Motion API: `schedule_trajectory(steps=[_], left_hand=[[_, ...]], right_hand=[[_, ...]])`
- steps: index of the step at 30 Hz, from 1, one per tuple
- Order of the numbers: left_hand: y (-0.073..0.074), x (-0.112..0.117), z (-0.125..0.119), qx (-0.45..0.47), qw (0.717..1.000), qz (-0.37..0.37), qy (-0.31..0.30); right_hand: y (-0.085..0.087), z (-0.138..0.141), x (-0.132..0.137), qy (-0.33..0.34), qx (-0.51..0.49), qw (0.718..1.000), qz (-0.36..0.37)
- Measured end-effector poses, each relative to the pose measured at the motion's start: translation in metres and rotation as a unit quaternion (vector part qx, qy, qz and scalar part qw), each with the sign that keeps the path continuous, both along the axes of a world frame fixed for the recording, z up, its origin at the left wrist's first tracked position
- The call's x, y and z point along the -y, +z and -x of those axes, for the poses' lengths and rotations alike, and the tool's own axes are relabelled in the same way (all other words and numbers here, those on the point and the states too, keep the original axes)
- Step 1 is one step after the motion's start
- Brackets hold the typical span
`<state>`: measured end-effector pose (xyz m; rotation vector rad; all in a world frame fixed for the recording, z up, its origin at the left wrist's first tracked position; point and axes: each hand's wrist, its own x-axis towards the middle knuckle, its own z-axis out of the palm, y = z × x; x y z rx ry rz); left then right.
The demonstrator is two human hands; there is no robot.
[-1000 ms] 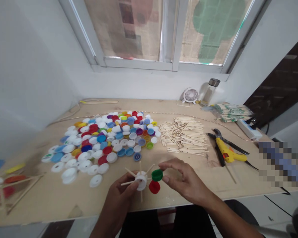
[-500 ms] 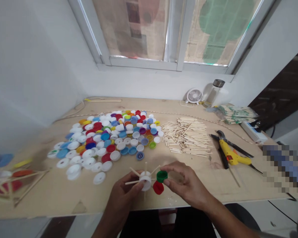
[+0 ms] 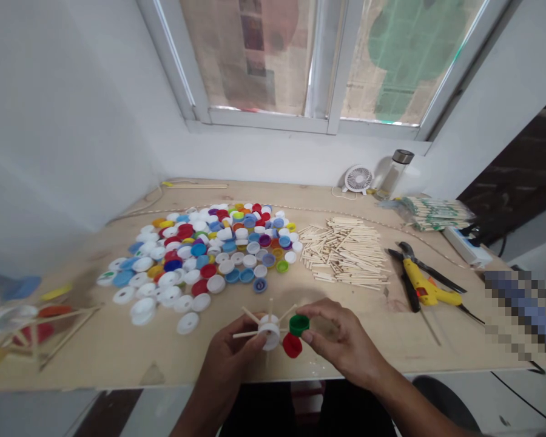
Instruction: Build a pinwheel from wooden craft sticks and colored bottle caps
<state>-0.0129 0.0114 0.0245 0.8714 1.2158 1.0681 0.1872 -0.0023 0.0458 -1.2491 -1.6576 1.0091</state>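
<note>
My left hand [image 3: 232, 352] is closed on a white bottle cap [image 3: 269, 335] with several short wooden sticks [image 3: 251, 315] standing out around it like spokes. In the thumb and fingers of my right hand [image 3: 346, 340] is a green bottle cap [image 3: 299, 325], held beside the white cap at the end of a stick. A red bottle cap [image 3: 292, 346] sits just below the green one, close to the spokes; whether it is joined to a stick I cannot tell.
Mixed bottle caps [image 3: 200, 249] form a heap behind my hands, beside a pile of short sticks [image 3: 346, 252]. To the right lie a yellow glue gun [image 3: 425, 285] and black-handled pliers [image 3: 407, 279]. A stick-and-cap construction [image 3: 36, 328] is at left. Farther back are a small fan [image 3: 358, 179] and a bottle [image 3: 394, 175].
The whole view has shifted slightly. My hands and the caps they hold keep nearly the same position relative to each other.
</note>
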Motion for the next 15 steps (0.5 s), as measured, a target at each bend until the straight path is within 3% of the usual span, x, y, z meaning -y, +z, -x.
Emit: schedule_trajectory(steps=[7, 10, 15], left_hand=[[0.009, 0.002, 0.007, -0.033, 0.998, -0.01, -0.051], [0.018, 0.003, 0.01, -0.068, 0.989, -0.039, -0.123], [0.027, -0.002, 0.012, -0.139, 0.956, -0.111, -0.233]], right_hand=[[0.018, -0.006, 0.003, 0.039, 0.011, 0.999, -0.015], [0.023, -0.008, 0.003, 0.05, 0.026, 0.998, -0.018], [0.018, 0.0, 0.007, 0.085, 0.07, 0.994, 0.011]])
